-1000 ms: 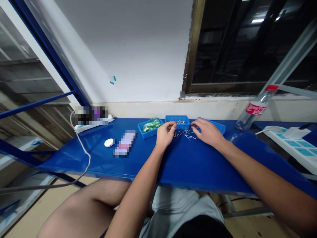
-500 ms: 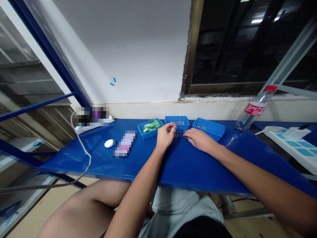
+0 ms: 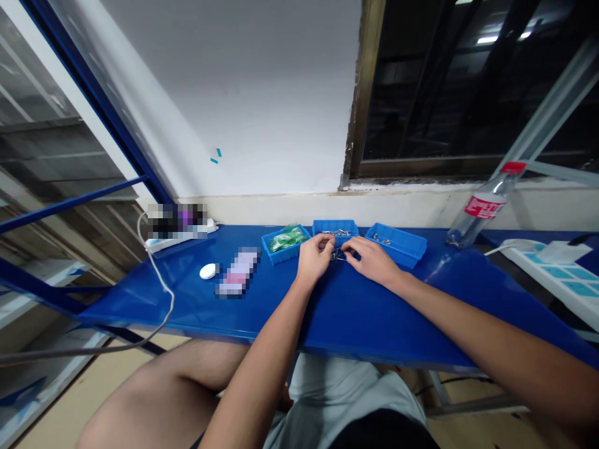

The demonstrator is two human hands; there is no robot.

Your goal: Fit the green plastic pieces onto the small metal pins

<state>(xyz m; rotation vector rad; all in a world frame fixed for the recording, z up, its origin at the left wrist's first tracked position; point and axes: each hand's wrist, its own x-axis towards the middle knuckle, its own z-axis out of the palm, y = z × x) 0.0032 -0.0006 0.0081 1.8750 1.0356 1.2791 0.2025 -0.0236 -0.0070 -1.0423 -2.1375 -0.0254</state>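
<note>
My left hand (image 3: 314, 257) is closed in a pinch just in front of the middle blue bin (image 3: 322, 226). Whatever lies between its fingertips is too small to make out. Facing it, my right hand (image 3: 372, 259) also has thumb and forefinger pinched together, on something I cannot make out. Small, thin metal pieces (image 3: 337, 255) lie on the blue table (image 3: 355, 312) between the two hands, partly hidden by the fingers. More shiny metal pieces show in the middle bin. The right blue bin (image 3: 406, 254) holds a few small metal parts on its left side.
A left blue bin (image 3: 281, 256) holds green plastic packaging (image 3: 289, 238). Further left lie a blurred-out phone (image 3: 238, 272) and a white rounded object (image 3: 207, 271). A plastic bottle (image 3: 482, 206) with a red cap stands back right, near a white power strip (image 3: 555, 274). A cable (image 3: 166, 299) crosses the left side.
My right hand has moved slightly left and closer to my left hand, its fingers now more curled into a pinch. My left hand stays nearly in place.
</note>
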